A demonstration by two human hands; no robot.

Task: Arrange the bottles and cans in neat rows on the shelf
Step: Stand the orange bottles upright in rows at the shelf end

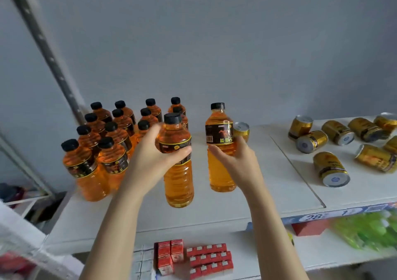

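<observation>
Two orange drink bottles, black caps, at mid-shelf [268,183]: left bottle [178,178] held in the left hand [150,157], fingers [182,152] curled round its label; right bottle [221,168] gripped at the waist by the right hand [236,159]. Bottle block [103,146] in rows at 9 o'clock; gold cans [330,168] lying loose at 3 o'clock; one upright can [241,129] at 1 o'clock, just behind the right bottle. Likely risks: left bottle nudging the block and toppling neighbours; right wrist clipping the upright can; loose cans rolling off the edge. Labels: black band, barcode, yellow characters beginning "能", smaller print blurred. Price strip [314,216]: "28", "1".
</observation>
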